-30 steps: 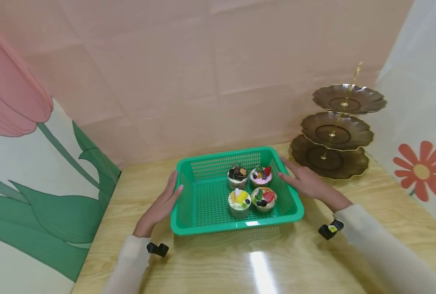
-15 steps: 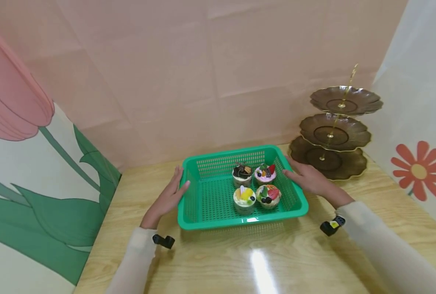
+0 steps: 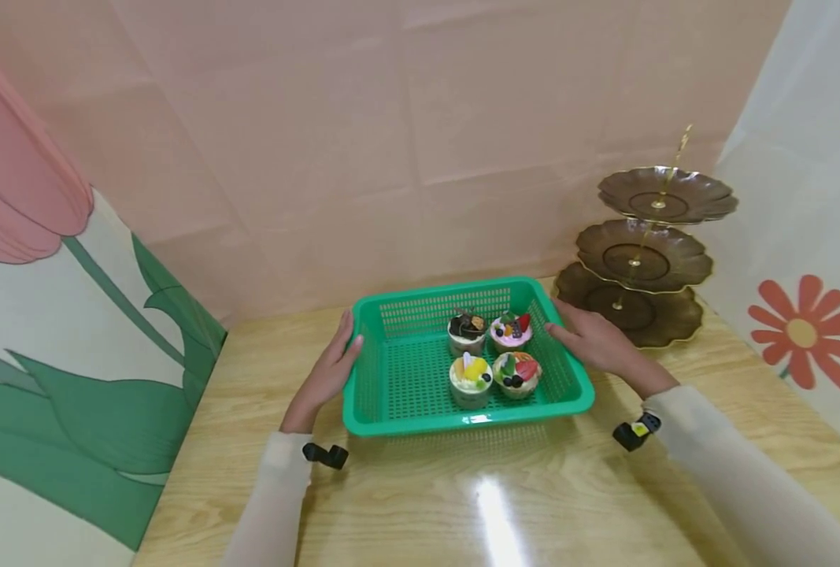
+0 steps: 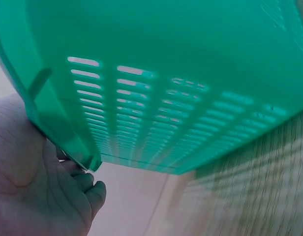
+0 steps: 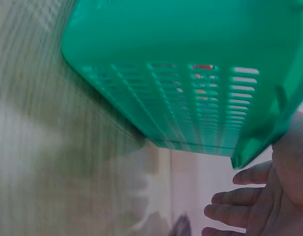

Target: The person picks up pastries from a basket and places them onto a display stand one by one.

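Observation:
A green plastic basket [image 3: 401, 386] sits on the wooden table, its slotted end walls showing in both wrist views. Grouped in its right half are several cupcakes: a chocolate-topped one [image 3: 466, 331], a pink-cream one [image 3: 511, 331], a yellow-fruit one [image 3: 471, 382] and a strawberry-and-berry one [image 3: 517, 374]. My left hand [image 3: 329, 372] rests along the left rim, fingers on its outer side. At the right rim, my right hand [image 3: 600, 344] lies with fingers extended; the right wrist view shows those fingers [image 5: 230, 214] straight and spread beside the wall.
A three-tier brown stand [image 3: 632, 260] with gold edges stands at the back right, just beyond my right hand. A pink backdrop [image 3: 320, 157] rises behind the wooden table [image 3: 405, 504]. Printed flower panels flank both sides.
The basket with the cupcakes has shifted a little to the right and slightly back, both hands staying at its ends. Most of this shift came in the first half second.

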`<state>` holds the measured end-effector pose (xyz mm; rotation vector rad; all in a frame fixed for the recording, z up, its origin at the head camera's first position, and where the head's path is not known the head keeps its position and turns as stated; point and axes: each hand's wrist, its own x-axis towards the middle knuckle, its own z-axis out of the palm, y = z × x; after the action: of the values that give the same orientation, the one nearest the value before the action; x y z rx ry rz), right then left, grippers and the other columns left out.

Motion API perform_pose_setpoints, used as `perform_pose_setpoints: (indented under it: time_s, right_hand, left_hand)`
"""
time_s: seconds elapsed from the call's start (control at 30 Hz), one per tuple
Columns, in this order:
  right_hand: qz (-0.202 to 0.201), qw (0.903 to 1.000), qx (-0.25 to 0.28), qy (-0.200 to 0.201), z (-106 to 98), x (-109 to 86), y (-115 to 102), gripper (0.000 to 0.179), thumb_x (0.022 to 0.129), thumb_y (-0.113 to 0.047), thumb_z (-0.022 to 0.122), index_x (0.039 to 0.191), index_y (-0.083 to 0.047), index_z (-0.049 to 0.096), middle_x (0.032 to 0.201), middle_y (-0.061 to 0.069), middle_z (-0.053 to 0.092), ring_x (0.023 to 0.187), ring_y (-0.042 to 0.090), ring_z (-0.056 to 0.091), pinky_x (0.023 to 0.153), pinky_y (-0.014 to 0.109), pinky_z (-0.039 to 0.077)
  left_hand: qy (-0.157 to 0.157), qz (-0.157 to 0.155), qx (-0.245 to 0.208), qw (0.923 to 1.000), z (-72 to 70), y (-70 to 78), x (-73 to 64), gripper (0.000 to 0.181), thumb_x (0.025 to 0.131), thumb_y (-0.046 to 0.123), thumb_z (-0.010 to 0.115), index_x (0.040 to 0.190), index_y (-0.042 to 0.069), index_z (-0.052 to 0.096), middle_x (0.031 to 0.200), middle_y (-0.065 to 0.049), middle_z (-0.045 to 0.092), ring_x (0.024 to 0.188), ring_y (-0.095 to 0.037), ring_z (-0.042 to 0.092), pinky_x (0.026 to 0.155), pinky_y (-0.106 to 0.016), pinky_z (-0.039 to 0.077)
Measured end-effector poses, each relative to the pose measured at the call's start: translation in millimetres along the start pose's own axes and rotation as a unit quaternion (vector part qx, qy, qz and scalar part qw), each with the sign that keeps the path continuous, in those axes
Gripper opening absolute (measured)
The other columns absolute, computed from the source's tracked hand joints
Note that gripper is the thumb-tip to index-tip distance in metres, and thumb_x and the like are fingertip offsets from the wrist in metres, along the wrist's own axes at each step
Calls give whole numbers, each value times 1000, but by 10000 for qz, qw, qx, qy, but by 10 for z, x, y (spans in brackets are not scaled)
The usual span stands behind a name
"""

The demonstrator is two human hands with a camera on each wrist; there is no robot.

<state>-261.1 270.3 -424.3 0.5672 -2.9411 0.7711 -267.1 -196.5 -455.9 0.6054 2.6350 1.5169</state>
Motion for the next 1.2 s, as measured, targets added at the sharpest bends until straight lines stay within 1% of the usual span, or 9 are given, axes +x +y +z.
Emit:
perform_pose_setpoints:
  time_s: [0.07, 0.23, 0.33, 0.43, 0.57, 0.67, 0.8, 1.03, 1.2]
  right_hand:
    - [-104, 9996, -241, 76, -38, 28, -11, 73, 106, -39, 54, 157, 6, 28, 149, 32, 45, 125, 49, 55, 101, 65, 42]
    - [-521, 9969, -574, 89, -165, 184, -116, 82, 97, -38, 71, 157, 2, 32, 154, 28, 41, 131, 48, 50, 102, 64, 43]
    - [-826, 9938, -727, -140, -223, 322, -214, 85, 93, -35, 77, 156, 1, 33, 153, 27, 42, 132, 46, 50, 103, 62, 43]
    - [-979, 9901, -845, -551, -232, 440, -284, 86, 90, -35, 79, 155, 2, 36, 152, 26, 45, 132, 44, 51, 104, 60, 44]
    - [-956, 9866, -795, -1057, -181, 546, -363, 87, 88, -33, 82, 153, 4, 38, 151, 26, 46, 128, 42, 55, 103, 58, 46]
    - [-870, 9850, -782, -1265, -104, 597, -406, 84, 86, -30, 84, 150, 5, 42, 147, 26, 50, 120, 37, 60, 98, 54, 50]
    - [-850, 9799, -1008, -1499, 28, 658, -380, 79, 86, -28, 84, 148, 5, 47, 141, 24, 56, 108, 27, 62, 90, 47, 53]
    - [-1064, 9717, -1378, -1598, 122, 752, -355, 70, 87, -24, 83, 142, 6, 53, 130, 18, 63, 104, 23, 63, 87, 45, 55]
    - [-1361, 9626, -1737, -1570, 176, 814, -332, 64, 86, -21, 83, 138, 6, 57, 127, 19, 65, 111, 31, 64, 93, 51, 53]
  left_hand:
    - [25, -18, 22, 10000, -2, 14, -12, 63, 113, 32, 31, 163, 15, -3, 169, 2, -12, 156, -27, -9, 123, -54, 2]
    - [72, 44, 168, 9998, 5, 9, -5, 61, 114, 30, 29, 163, 12, -2, 168, 3, -12, 155, -24, -9, 123, -52, 3]
    - [95, 101, 222, 9997, -6, 2, 15, 61, 114, 32, 27, 163, 9, -1, 169, 3, -12, 155, -21, -9, 124, -51, 3]
    - [71, 113, 232, 9996, -5, -4, 31, 61, 114, 34, 25, 163, 10, -2, 168, 3, -12, 155, -18, -9, 124, -51, 3]
    - [50, 54, 239, 9997, 2, -10, 33, 60, 114, 32, 25, 163, 12, -3, 168, 4, -12, 155, -17, -10, 124, -49, 3]
    - [17, 7, 252, 9997, 10, -28, 15, 60, 114, 30, 26, 163, 9, -2, 169, 3, -11, 155, -17, -9, 124, -49, 3]
    - [-55, -61, 282, 9996, 27, -54, -18, 61, 114, 31, 26, 162, 6, -2, 169, 1, -11, 155, -17, -9, 124, -47, 3]
    - [-55, -39, 346, 9994, 11, -42, -12, 60, 114, 29, 26, 163, 7, -1, 169, 0, -10, 155, -20, -8, 124, -48, 4]
    - [-82, -14, 365, 9993, -4, -30, 13, 59, 114, 25, 26, 162, 6, -2, 169, 0, -10, 155, -22, -8, 124, -47, 4]
